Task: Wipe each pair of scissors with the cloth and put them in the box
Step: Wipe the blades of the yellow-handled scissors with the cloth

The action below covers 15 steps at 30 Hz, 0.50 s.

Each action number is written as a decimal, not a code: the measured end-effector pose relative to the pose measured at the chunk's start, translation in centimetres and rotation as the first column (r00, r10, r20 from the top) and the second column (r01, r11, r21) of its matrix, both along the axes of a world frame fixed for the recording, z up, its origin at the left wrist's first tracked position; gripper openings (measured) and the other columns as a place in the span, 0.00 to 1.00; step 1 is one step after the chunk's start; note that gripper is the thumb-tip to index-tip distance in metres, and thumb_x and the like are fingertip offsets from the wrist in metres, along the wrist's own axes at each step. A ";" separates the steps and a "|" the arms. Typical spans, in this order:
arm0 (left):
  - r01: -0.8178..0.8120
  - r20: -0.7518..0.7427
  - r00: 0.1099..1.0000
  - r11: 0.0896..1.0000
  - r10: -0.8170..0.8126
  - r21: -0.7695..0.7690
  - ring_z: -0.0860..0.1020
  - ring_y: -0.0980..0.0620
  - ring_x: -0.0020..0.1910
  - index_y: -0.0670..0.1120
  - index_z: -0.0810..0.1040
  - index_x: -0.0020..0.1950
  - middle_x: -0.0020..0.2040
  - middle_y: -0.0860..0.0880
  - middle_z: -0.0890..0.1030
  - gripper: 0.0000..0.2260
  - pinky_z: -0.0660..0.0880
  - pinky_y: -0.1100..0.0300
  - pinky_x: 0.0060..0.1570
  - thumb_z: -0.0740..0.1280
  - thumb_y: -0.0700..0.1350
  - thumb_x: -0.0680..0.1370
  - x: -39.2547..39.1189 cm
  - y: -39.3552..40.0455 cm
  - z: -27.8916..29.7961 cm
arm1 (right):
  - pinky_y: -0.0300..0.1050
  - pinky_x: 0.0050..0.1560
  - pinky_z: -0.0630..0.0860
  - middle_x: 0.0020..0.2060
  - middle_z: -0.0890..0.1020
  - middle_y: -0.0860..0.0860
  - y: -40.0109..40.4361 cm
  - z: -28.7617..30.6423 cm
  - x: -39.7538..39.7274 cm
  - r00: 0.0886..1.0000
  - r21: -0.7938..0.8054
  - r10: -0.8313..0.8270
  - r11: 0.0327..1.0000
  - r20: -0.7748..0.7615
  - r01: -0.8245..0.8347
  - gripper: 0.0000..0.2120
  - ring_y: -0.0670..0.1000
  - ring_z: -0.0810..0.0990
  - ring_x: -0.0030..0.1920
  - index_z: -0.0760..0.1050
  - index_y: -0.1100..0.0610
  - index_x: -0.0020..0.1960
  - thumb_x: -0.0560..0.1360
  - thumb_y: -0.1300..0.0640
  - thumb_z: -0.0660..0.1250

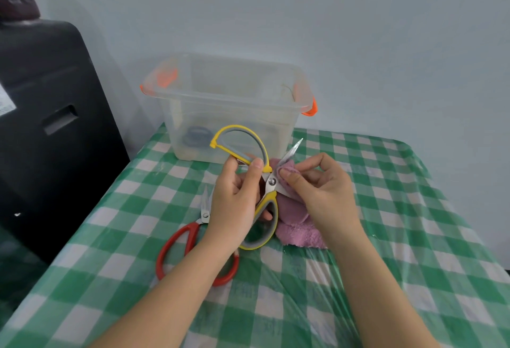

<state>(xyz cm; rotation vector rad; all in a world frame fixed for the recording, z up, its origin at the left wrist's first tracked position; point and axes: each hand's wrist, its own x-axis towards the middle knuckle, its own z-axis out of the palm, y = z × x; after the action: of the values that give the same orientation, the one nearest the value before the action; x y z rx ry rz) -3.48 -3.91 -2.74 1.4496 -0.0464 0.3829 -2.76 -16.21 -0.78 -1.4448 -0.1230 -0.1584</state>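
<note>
Left hand (237,204) grips the yellow scissors (265,182) near the pivot, held above the table (386,237) with handles spread wide. Right hand (317,190) pinches the pink cloth (295,223) around one blade, which points far-right. Red scissors (190,248) lie left; the clear box (229,104) stands beyond.
</note>
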 end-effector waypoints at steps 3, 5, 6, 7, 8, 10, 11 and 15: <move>-0.021 0.027 0.999 0.994 0.019 0.106 0.67 0.55 0.17 0.44 0.66 0.44 0.20 0.52 0.66 0.08 0.71 0.59 0.19 0.61 0.45 0.82 0.0 0.1 -0.3 | 0.46 0.42 0.83 0.34 0.85 0.55 0.2 -0.2 -0.2 0.996 -0.136 -0.075 0.987 0.052 0.081 0.13 0.51 0.85 0.37 0.72 0.58 0.36 0.69 0.69 0.75; -0.036 0.049 0.998 0.988 0.029 0.151 0.70 0.53 0.17 0.43 0.66 0.46 0.21 0.51 0.68 0.09 0.73 0.56 0.20 0.61 0.46 0.81 -0.1 0.1 -0.2 | 0.44 0.39 0.82 0.33 0.84 0.56 0.3 -0.2 -0.2 0.997 -0.061 -0.069 0.996 0.025 0.070 0.13 0.51 0.84 0.36 0.72 0.59 0.36 0.69 0.70 0.74; -0.038 0.057 0.998 0.986 0.030 0.161 0.70 0.52 0.17 0.42 0.66 0.46 0.21 0.51 0.68 0.09 0.73 0.55 0.20 0.61 0.47 0.81 -0.2 0.1 -0.3 | 0.41 0.37 0.81 0.32 0.84 0.55 0.3 -0.1 -0.2 0.999 0.006 -0.049 0.999 -0.001 0.049 0.12 0.49 0.84 0.35 0.71 0.61 0.36 0.70 0.71 0.73; -0.037 0.061 0.998 0.985 0.027 0.168 0.70 0.52 0.17 0.43 0.66 0.46 0.21 0.50 0.68 0.09 0.72 0.54 0.21 0.61 0.47 0.81 -0.2 0.1 -0.2 | 0.37 0.35 0.79 0.31 0.84 0.53 0.3 0.0 -0.2 0.999 0.065 -0.027 0.997 -0.025 0.029 0.12 0.47 0.84 0.34 0.70 0.61 0.37 0.71 0.72 0.71; -0.033 0.058 0.998 0.986 0.023 0.164 0.70 0.52 0.17 0.43 0.66 0.46 0.21 0.51 0.68 0.09 0.72 0.54 0.21 0.61 0.46 0.81 -0.3 0.1 -0.2 | 0.36 0.35 0.79 0.30 0.84 0.53 0.3 0.1 -0.2 0.999 0.095 -0.015 0.995 -0.040 0.019 0.12 0.46 0.83 0.33 0.70 0.62 0.37 0.72 0.72 0.70; -0.017 0.034 0.999 0.993 0.013 0.119 0.68 0.54 0.17 0.42 0.67 0.46 0.20 0.52 0.66 0.08 0.73 0.56 0.20 0.61 0.45 0.82 -0.2 0.1 -0.2 | 0.36 0.34 0.78 0.29 0.83 0.54 0.2 0.1 -0.2 0.998 0.081 -0.015 0.997 -0.059 0.020 0.12 0.46 0.82 0.31 0.69 0.61 0.38 0.73 0.71 0.69; -0.006 0.019 1.000 0.996 0.005 0.092 0.67 0.56 0.16 0.40 0.67 0.48 0.20 0.52 0.66 0.08 0.72 0.57 0.20 0.61 0.45 0.82 -0.2 0.1 -0.1 | 0.36 0.34 0.78 0.28 0.82 0.55 0.0 0.1 -0.2 0.997 0.063 -0.016 0.998 -0.073 0.021 0.12 0.47 0.81 0.30 0.69 0.60 0.38 0.73 0.71 0.69; 0.038 0.001 0.999 0.999 -0.038 0.016 0.64 0.59 0.16 0.39 0.67 0.48 0.19 0.55 0.64 0.07 0.69 0.62 0.19 0.60 0.43 0.82 -0.2 0.0 0.1 | 0.36 0.30 0.76 0.28 0.81 0.56 -1.1 0.7 -0.1 0.991 0.068 0.048 0.997 -0.123 -0.040 0.11 0.47 0.80 0.29 0.70 0.60 0.38 0.73 0.69 0.70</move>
<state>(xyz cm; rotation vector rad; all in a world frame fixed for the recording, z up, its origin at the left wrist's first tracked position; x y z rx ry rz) -3.66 -3.92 -2.61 1.4627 -0.0781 0.3524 -2.83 -17.26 -0.07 -1.3814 -0.0464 -0.0355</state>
